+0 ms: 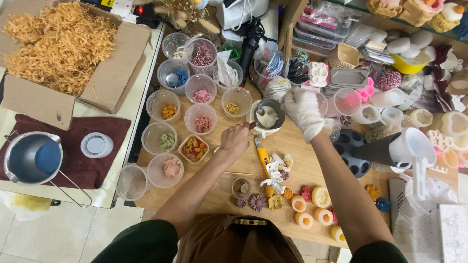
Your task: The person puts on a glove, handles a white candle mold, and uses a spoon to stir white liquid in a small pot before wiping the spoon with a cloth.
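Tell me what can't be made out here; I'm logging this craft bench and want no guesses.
All in the head view:
- Left hand: its fingers curl over a tool's handle, so the grip is hidden.
- Small metal pot: pale contents, but the tool's tip in it is too small to identify.
- Right hand, gloved: what it touches is hidden beneath it.
- Cardboard box: cut off by the top edge.
- Steel pitcher: blue disc inside, unclear what.
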